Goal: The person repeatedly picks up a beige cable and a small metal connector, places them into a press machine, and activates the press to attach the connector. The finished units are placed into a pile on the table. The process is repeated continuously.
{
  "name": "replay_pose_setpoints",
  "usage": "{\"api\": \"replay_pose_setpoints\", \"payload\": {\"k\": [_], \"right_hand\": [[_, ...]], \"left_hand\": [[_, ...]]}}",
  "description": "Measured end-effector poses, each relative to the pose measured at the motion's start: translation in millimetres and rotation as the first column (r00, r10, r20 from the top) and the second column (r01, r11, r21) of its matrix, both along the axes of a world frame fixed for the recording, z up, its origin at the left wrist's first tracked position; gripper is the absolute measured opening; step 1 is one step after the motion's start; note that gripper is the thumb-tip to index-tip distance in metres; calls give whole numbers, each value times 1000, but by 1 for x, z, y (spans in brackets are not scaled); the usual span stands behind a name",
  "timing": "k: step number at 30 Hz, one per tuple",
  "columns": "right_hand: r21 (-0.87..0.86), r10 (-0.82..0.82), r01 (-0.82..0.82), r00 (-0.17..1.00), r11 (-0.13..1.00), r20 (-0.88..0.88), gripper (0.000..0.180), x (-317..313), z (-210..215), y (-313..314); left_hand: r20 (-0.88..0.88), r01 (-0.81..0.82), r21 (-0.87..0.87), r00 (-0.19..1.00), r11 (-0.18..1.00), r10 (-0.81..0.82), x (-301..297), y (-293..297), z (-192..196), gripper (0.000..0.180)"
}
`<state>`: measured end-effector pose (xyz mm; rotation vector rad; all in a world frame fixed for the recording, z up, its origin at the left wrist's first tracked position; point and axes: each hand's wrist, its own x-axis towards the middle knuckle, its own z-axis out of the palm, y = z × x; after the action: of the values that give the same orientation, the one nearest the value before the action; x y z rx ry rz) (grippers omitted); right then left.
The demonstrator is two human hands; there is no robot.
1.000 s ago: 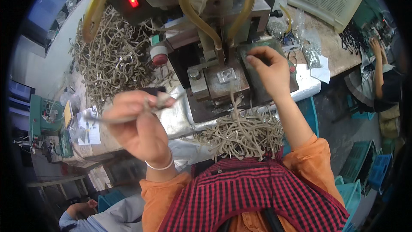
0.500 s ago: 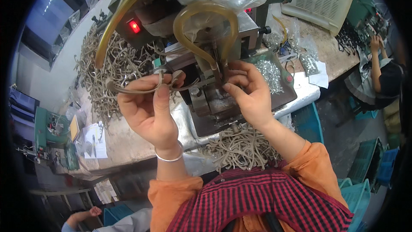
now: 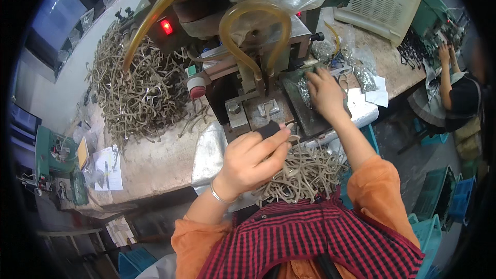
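Left hand: one, its fingers bending together and pinching a strip, just in front of the machine; a dark patch is showing by the fingertips, cannot tell what it is
Strip: one grey-beige end is lying on the plate just beyond the left hand, the pinch seemingly steadying it there; pale ends are poking out right of the fingertips, cannot tell if they are belonging to it
Metal block: one, carrying the plate and probably giving the strip firm backing
Right hand: one, hanging over the tray, fingers half curling; cannot tell whether they are pinching anything
Tray: one, lying under the right hand, holding shiny pieces too tiny for counting, presumably for easy picking
Near pile: one, lying right of the left hand, likely for short reach; strips are tangling beyond counting
Far pile: one, larger, sitting on the worktop beyond and left of the left hand
Yellow tubes: two showing, one looping beyond both hands
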<state>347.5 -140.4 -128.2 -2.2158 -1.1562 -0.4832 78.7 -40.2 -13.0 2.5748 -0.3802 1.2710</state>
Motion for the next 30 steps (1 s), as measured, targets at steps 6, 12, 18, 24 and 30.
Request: {"api": "replay_pose_setpoints", "payload": {"k": [6, 12, 18, 24, 30], "right_hand": [[42, 50, -43, 980, 998, -192, 15, -26, 16, -15], [179, -38, 59, 992, 982, -120, 10, -28, 18, -16], [-1, 103, -103, 993, 995, 50, 10, -18, 11, 40], [361, 100, 4, 958, 933, -270, 15, -24, -11, -32], [672, 435, 376, 545, 638, -717, 18, -24, -22, -18]], "left_hand": [[-95, 1, 47, 995, 999, 3, 2, -1, 7, 22], [-149, 34, 9, 988, 999, -33, 3, 2, 14, 20], [-85, 16, -5, 996, 1000, -16, 3, 6, 6, 19], [16, -205, -165, 977, 965, 210, -51, -9, -27, 27], [70, -778, -295, 561, 554, 825, -92, 74, -7, 15]]}}
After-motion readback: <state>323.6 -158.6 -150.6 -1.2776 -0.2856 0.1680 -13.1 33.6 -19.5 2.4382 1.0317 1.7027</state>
